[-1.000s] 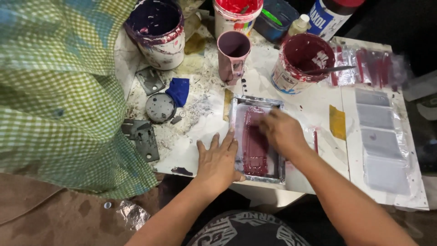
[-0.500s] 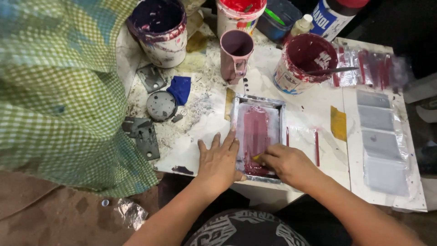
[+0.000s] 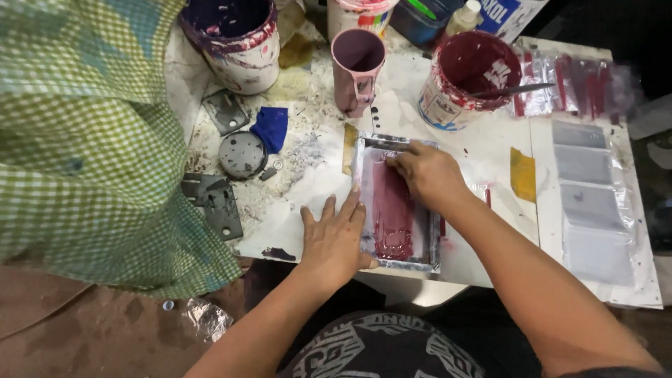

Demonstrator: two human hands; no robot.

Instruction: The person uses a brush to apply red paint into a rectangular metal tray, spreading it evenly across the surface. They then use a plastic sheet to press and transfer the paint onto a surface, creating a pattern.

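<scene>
— Where are the hands?

— Both are on the small metal-framed screen (image 3: 396,203) lying flat on the white, paint-spattered surface (image 3: 490,157), near its front edge. The left hand (image 3: 336,241) lies palm down on the frame's left side with the fingers spread, so its grip is flat and pinches nothing.

— And the right hand?

— The right hand (image 3: 427,175) is at the far end of the screen, fingers curled and pressed together over something thin at the top edge (a scraper, perhaps — the fingers hide it, so I cannot tell what). A wide stripe of dark red paint (image 3: 392,213) runs down the middle of the screen toward the person.

— What stands around it?

— Behind the screen is a pink mug (image 3: 355,70), and to its right an open tub of dark red paint (image 3: 465,80) with a thin stick (image 3: 514,89) resting across its rim. Farther left sits a bucket with purple inside (image 3: 238,42). A blue rag (image 3: 269,127) lies beside a round grey lid (image 3: 242,154), with grey metal plates (image 3: 217,204) near them. At the right lies a clear sheet of grey rectangles (image 3: 591,203), and a yellow piece of tape (image 3: 522,175) is between it and the screen. Green checked cloth (image 3: 84,140) fills the left side.
</scene>
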